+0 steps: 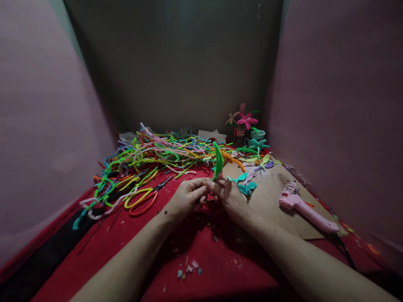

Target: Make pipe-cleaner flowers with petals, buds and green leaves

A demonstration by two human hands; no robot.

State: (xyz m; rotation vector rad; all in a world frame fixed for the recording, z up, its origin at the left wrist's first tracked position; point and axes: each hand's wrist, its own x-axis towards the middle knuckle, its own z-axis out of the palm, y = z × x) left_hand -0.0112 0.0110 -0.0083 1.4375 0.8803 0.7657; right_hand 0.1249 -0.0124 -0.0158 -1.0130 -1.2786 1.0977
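A green pipe-cleaner leaf (218,161) stands upright above my two hands, its lower end hidden between the fingers. My left hand (192,193) is closed, with thumb and fingers pinched at the leaf's base. Pressed against it from the other side, my right hand (227,195) is closed on the same place. Which fingertips bear on the leaf I cannot make out. Just right of my right hand lie teal pipe-cleaner pieces (247,188) on a brown board (267,212). Scissors with yellow and red handles (143,202) rest on the red cloth left of my hands.
A tangled heap of coloured pipe cleaners (166,149) spreads across the back. On the board's right lies a pink glue gun (307,209), its cord trailing forward. Pink pipe-cleaner flowers (247,120) stand at the back right. Small scraps (190,268) dot the red cloth (220,277) in front.
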